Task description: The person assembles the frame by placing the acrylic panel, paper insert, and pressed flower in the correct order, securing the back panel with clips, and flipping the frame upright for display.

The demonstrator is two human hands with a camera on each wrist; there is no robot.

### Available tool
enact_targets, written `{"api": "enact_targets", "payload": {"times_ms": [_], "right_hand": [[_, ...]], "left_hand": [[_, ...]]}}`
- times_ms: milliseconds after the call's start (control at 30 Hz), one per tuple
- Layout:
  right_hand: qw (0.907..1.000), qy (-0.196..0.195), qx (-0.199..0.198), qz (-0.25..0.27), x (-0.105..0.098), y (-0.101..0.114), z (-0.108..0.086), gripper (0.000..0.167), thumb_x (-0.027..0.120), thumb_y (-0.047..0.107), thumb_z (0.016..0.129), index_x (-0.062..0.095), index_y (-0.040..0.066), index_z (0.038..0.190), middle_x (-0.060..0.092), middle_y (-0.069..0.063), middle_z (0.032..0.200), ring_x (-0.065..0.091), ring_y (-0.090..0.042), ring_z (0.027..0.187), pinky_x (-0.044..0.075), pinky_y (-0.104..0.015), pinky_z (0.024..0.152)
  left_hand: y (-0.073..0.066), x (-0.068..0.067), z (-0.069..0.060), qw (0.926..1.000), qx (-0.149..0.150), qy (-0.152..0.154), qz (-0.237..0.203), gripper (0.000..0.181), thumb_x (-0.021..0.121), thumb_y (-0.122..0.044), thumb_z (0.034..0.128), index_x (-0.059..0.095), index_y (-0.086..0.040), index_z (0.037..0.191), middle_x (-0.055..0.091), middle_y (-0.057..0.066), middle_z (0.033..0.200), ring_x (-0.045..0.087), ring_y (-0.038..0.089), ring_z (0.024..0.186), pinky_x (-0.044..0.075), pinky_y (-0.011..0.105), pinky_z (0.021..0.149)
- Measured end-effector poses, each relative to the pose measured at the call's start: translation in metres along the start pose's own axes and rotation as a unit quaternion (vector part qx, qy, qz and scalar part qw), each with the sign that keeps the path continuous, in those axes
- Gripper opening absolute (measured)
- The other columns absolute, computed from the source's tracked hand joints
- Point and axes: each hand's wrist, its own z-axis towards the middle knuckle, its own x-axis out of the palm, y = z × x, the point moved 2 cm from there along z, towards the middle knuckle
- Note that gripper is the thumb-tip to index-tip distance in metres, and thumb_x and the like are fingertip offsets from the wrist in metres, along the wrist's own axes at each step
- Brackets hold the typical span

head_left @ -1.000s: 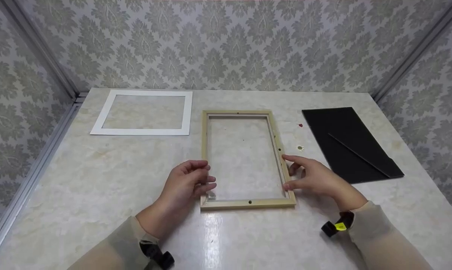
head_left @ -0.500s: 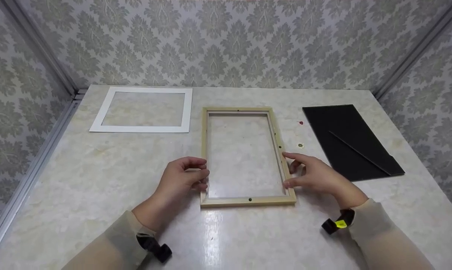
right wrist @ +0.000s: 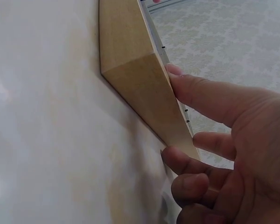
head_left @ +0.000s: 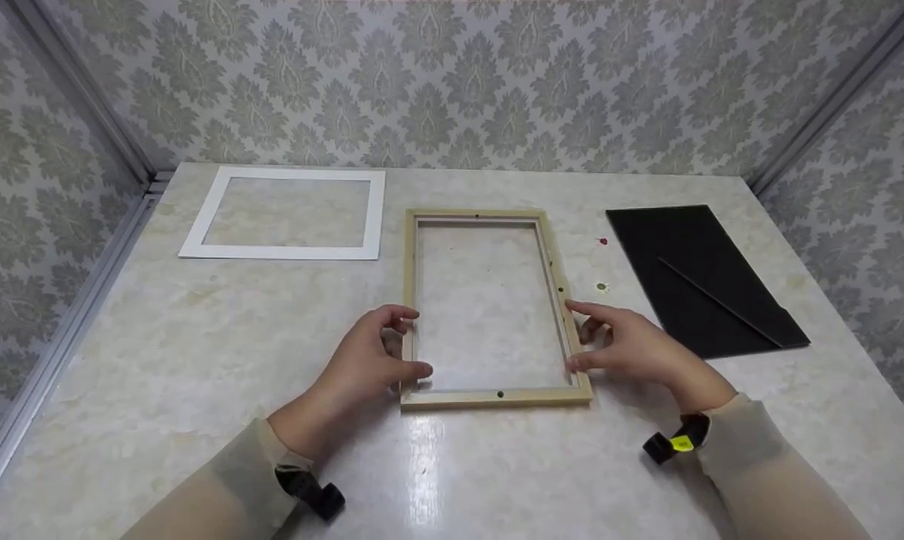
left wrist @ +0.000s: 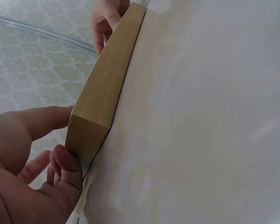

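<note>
A light wooden picture frame (head_left: 545, 397) lies flat on the table, with small dark dots along its rails. Over its left rail my left hand (head_left: 358, 354) has the thumb reaching inward and the other fingers bent at the outer side. My right hand (head_left: 632, 346) holds the right rail, its thumb on top and fingers against the outside. In the left wrist view, thumb and bent fingers meet the frame's edge (left wrist: 107, 79) near a corner. The right wrist view shows the thumb on the frame's upper edge (right wrist: 140, 88) and fingertips low on its side.
A white mat board (head_left: 286, 253) lies at the back left. On the right is a black backing board (head_left: 669, 232) with a slim stand on it. Between it and the frame sit a small red dried flower (head_left: 603, 241) and a small pale one (head_left: 602, 287).
My left hand has shifted slightly and its fingers have spread, the thumb now reaching over the left rail. My right hand keeps its place. The whole scene sits slightly higher in view.
</note>
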Motion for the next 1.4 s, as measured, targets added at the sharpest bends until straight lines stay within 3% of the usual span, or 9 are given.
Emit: {"api": "enact_targets", "payload": {"times_ms": [533, 733, 833, 967, 1067, 1200, 1267, 1333, 1400], "right_hand": [[1.0000, 0.002, 0.001, 0.001, -0.001, 0.000, 0.001, 0.097, 0.097, 0.030, 0.091, 0.048, 0.010, 0.172, 0.074, -0.013, 0.119, 0.058, -0.019, 0.092, 0.049, -0.024, 0.076], [1.0000, 0.006, 0.003, 0.007, 0.000, 0.002, 0.001, 0.098, 0.097, 0.031, 0.092, 0.047, 0.009, 0.173, 0.074, -0.012, 0.117, 0.058, -0.018, 0.091, 0.049, -0.023, 0.074], [1.0000, 0.008, 0.001, 0.005, 0.000, 0.003, 0.001, 0.098, 0.097, 0.030, 0.091, 0.047, 0.008, 0.173, 0.074, -0.011, 0.112, 0.060, -0.018, 0.092, 0.050, -0.023, 0.076], [1.0000, 0.007, 0.005, -0.002, -0.003, 0.003, 0.001, 0.099, 0.098, 0.028, 0.091, 0.047, 0.008, 0.172, 0.073, -0.009, 0.106, 0.060, -0.018, 0.091, 0.051, -0.023, 0.076], [1.0000, 0.008, 0.004, 0.000, -0.004, 0.004, 0.001, 0.100, 0.098, 0.029, 0.090, 0.046, 0.008, 0.173, 0.073, -0.008, 0.104, 0.060, -0.018, 0.090, 0.050, -0.023, 0.076], [0.9999, 0.011, 0.002, 0.013, -0.001, 0.003, 0.002, 0.100, 0.098, 0.029, 0.090, 0.045, 0.008, 0.173, 0.073, -0.008, 0.104, 0.060, -0.017, 0.090, 0.050, -0.023, 0.076], [0.9998, 0.013, 0.003, 0.017, 0.000, 0.002, 0.002, 0.101, 0.098, 0.028, 0.090, 0.045, 0.008, 0.173, 0.073, -0.008, 0.104, 0.060, -0.017, 0.089, 0.050, -0.023, 0.075], [0.9998, 0.013, 0.002, 0.018, 0.000, 0.002, 0.002, 0.101, 0.098, 0.029, 0.091, 0.045, 0.008, 0.173, 0.073, -0.008, 0.105, 0.060, -0.017, 0.089, 0.050, -0.023, 0.074], [0.9998, 0.010, -0.001, 0.018, -0.002, 0.002, 0.002, 0.100, 0.098, 0.029, 0.091, 0.045, 0.007, 0.173, 0.073, -0.008, 0.104, 0.060, -0.017, 0.089, 0.050, -0.023, 0.074]], "left_hand": [[-0.001, 0.003, -0.003, 0.9984, -0.002, -0.023, 0.051, 0.073, 0.098, -0.006, 0.0821, 0.068, -0.007, 0.149, 0.062, 0.014, 0.135, 0.058, 0.023, 0.106, 0.050, 0.034, 0.093], [-0.009, -0.008, -0.004, 0.9983, -0.013, -0.025, 0.051, 0.061, 0.088, -0.019, 0.0967, 0.066, -0.009, 0.152, 0.062, 0.016, 0.145, 0.063, 0.025, 0.111, 0.054, 0.033, 0.092], [-0.018, -0.029, 0.001, 0.9973, -0.018, -0.054, 0.047, 0.057, 0.079, -0.027, 0.1050, 0.063, -0.008, 0.156, 0.060, 0.019, 0.152, 0.065, 0.024, 0.109, 0.057, 0.032, 0.088], [-0.024, -0.078, 0.019, 0.9876, -0.028, -0.150, 0.038, 0.056, 0.071, -0.031, 0.1102, 0.060, -0.006, 0.159, 0.058, 0.019, 0.158, 0.062, 0.018, 0.107, 0.054, 0.026, 0.087], [-0.016, -0.123, 0.034, 0.9687, -0.067, -0.239, -0.002, 0.056, 0.065, -0.032, 0.1121, 0.056, -0.009, 0.162, 0.056, 0.012, 0.157, 0.060, 0.015, 0.106, 0.052, 0.023, 0.085], [0.003, -0.173, 0.045, 0.9325, -0.147, -0.326, -0.050, 0.068, 0.058, -0.042, 0.1116, 0.043, -0.018, 0.173, 0.039, 0.008, 0.172, 0.050, 0.019, 0.142, 0.052, 0.030, 0.112], [0.011, -0.192, 0.046, 0.9201, -0.187, -0.341, -0.049, 0.077, 0.056, -0.047, 0.1094, 0.033, -0.022, 0.178, 0.022, 0.008, 0.183, 0.027, 0.023, 0.162, 0.041, 0.037, 0.130], [0.019, -0.206, 0.045, 0.9151, -0.219, -0.337, -0.030, 0.085, 0.055, -0.050, 0.1075, 0.024, -0.024, 0.182, 0.005, 0.010, 0.188, 0.006, 0.030, 0.169, 0.030, 0.046, 0.139], [0.025, -0.218, 0.045, 0.9132, -0.242, -0.328, -0.003, 0.091, 0.054, -0.052, 0.1062, 0.016, -0.024, 0.184, -0.004, 0.012, 0.188, -0.004, 0.037, 0.170, 0.024, 0.053, 0.142]]}}
